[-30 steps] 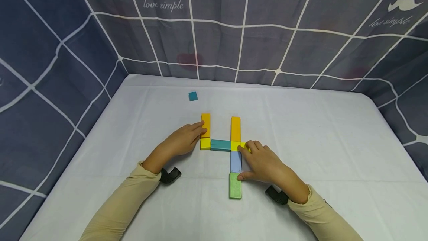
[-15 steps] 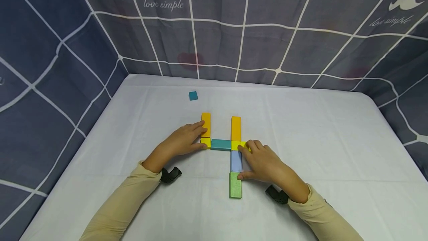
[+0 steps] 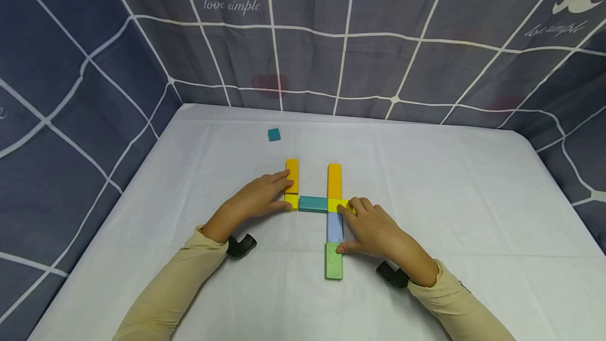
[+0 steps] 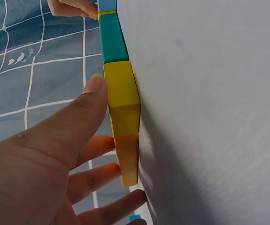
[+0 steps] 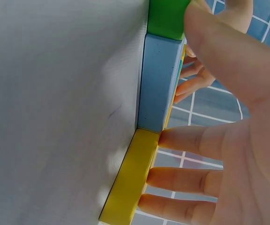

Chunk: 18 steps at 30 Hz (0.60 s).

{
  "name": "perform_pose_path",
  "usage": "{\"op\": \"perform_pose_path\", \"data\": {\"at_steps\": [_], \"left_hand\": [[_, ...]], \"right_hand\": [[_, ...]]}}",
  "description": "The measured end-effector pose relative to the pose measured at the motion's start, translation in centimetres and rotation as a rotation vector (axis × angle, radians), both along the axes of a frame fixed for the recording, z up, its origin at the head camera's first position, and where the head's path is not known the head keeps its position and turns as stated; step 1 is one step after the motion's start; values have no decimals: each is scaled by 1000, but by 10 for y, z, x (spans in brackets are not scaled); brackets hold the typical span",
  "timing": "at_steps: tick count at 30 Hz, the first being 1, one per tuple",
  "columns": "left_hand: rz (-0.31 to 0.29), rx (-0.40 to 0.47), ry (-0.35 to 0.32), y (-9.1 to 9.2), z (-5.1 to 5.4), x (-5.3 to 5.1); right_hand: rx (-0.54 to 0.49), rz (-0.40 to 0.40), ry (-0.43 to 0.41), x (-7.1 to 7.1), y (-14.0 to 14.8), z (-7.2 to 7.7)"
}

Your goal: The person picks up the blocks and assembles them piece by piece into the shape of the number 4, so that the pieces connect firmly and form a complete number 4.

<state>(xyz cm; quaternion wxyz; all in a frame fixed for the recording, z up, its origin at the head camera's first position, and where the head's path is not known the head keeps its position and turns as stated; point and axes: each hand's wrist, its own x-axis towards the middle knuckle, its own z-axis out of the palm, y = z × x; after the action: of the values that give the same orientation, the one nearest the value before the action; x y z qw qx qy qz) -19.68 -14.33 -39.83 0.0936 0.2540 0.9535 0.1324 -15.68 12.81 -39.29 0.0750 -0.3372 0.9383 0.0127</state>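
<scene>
Coloured wooden blocks lie joined on the white table. My left hand [image 3: 258, 196] has its fingertips on the left orange block [image 3: 292, 166] and its thumb on a small yellow block [image 3: 292, 202]. A teal block [image 3: 313, 204] runs from there to a yellow block [image 3: 334, 205], partly covered by my right hand [image 3: 374, 230]. Above that yellow block is another orange block [image 3: 334, 180]; below it follow a light blue block [image 3: 334, 225] and a green block [image 3: 333, 264]. My right fingertips rest on the yellow, with the thumb on the green block's edge. In both wrist views the fingers look extended.
One small teal block [image 3: 274, 134] lies apart, near the back of the white table [image 3: 450, 188]. A grey curtain [image 3: 312, 62] with white grid lines hangs behind the table and along its sides. Black wrist devices [image 3: 241, 246] sit under both wrists.
My left thumb has come down onto the small yellow block, which was uncovered a second ago. The right hand and the blocks have stayed put.
</scene>
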Motion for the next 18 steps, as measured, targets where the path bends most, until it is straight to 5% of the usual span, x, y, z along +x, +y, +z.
{"op": "perform_pose_path", "data": {"at_steps": [18], "left_hand": [[8, -2, -21, 0, 0, -1]], "right_hand": [[11, -15, -17, 0, -1, 1]]}}
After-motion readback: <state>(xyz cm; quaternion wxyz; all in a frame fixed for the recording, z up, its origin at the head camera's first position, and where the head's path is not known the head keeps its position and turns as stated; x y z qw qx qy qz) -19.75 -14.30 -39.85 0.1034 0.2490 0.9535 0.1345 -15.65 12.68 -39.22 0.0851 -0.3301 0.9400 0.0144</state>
